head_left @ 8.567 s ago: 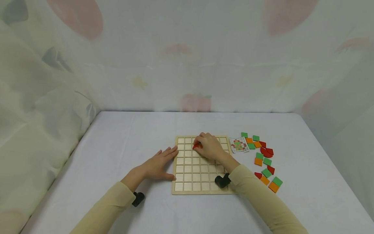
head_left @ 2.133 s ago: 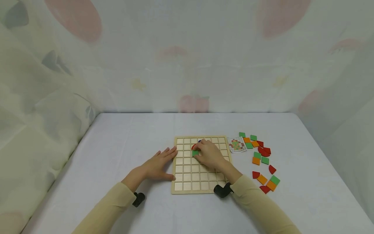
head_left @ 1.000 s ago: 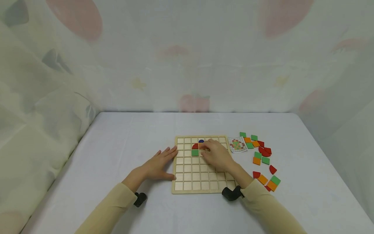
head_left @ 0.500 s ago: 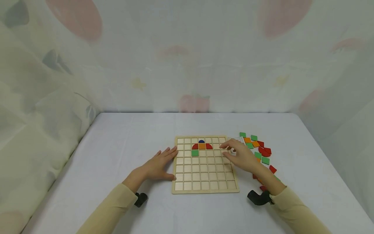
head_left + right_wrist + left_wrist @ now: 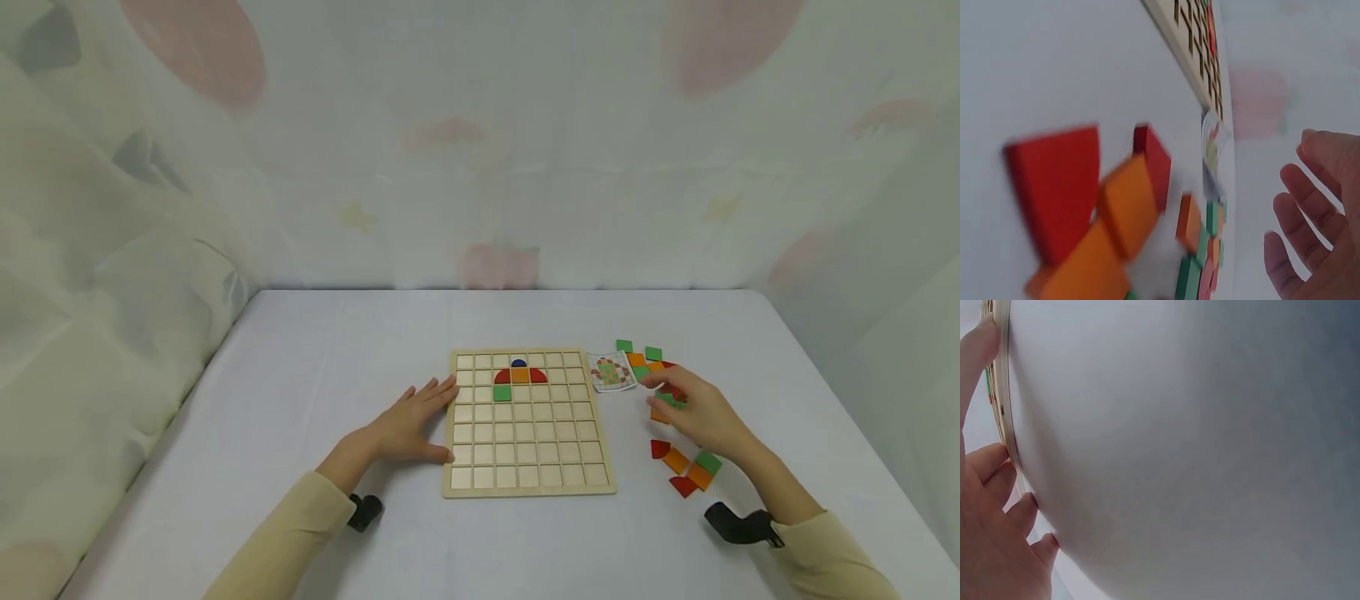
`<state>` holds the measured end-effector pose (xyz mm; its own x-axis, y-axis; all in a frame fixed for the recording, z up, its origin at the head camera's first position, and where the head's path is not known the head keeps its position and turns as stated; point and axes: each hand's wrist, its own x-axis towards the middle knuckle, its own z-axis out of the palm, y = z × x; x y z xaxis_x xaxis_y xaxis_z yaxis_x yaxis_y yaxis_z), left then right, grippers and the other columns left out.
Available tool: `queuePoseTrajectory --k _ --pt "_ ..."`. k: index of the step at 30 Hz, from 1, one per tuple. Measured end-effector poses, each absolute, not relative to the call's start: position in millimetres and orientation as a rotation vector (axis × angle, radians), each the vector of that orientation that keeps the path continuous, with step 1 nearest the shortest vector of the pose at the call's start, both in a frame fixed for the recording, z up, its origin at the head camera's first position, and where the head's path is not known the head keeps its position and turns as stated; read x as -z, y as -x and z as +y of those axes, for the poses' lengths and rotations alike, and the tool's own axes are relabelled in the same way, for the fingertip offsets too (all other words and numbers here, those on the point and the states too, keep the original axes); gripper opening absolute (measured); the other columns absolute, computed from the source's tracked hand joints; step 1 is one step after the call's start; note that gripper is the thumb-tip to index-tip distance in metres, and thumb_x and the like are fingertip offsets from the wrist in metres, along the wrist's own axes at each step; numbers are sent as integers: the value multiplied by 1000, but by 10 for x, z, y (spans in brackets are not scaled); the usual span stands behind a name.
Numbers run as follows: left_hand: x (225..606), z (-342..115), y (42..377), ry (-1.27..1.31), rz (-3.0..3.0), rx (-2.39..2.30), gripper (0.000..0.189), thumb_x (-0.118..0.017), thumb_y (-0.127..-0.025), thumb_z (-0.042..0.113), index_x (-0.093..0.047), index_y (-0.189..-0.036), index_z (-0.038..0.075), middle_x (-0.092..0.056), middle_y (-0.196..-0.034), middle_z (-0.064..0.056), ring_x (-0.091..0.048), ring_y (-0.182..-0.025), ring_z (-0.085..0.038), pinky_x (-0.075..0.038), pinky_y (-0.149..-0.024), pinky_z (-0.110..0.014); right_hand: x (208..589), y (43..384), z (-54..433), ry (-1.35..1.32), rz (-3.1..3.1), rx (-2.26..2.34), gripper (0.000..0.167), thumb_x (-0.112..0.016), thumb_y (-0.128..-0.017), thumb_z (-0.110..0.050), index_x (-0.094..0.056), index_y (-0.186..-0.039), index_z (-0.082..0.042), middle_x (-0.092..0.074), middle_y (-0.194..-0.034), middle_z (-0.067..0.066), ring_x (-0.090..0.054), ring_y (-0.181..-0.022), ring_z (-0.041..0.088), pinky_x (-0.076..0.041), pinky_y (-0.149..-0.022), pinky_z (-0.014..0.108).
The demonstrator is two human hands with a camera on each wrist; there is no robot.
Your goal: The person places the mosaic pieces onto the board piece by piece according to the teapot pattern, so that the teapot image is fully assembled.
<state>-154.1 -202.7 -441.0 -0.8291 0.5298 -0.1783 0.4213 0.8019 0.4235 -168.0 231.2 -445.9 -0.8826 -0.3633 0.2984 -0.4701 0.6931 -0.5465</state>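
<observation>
A wooden grid board (image 5: 528,492) lies mid-table. In its upper rows sit a dark blue rounded piece (image 5: 519,363), an orange square tile (image 5: 520,375) between two red rounded pieces (image 5: 537,377), and a green square tile (image 5: 502,392). My left hand (image 5: 408,427) rests flat with spread fingers, its fingertips and thumb touching the board's left edge. My right hand (image 5: 699,410) is above the loose pieces right of the board, fingers loosely bent and apart; in the right wrist view that hand (image 5: 1329,212) holds nothing. It partly hides red and green pieces beneath.
A small printed pattern card (image 5: 612,372) lies against the board's right side. Loose pieces, among them a green tile (image 5: 625,345), an orange tile (image 5: 676,461) and a red quarter-round (image 5: 683,486), are scattered on the white table (image 5: 360,350). Fabric hangs behind and at the sides.
My right hand, seen earlier pinching a red piece over the board, has moved right to the loose pieces. The green tile has been added to the board. My left hand stays put.
</observation>
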Motion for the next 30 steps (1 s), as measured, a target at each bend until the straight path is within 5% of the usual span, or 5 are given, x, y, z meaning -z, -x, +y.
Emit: queuePoseTrajectory --k 30 --pt "4460 -2037 1551 -699 2699 -552 102 -76 -70 46 -21 -147 8 -12 -155 -3 -12 -142 -27 -8 -113 -52 4686 1665 2827 -516 -2980 -768 31 -74 -75 -11 -61 -100 0 -57 -91 9 -50 -81 20 -48 -66 24"
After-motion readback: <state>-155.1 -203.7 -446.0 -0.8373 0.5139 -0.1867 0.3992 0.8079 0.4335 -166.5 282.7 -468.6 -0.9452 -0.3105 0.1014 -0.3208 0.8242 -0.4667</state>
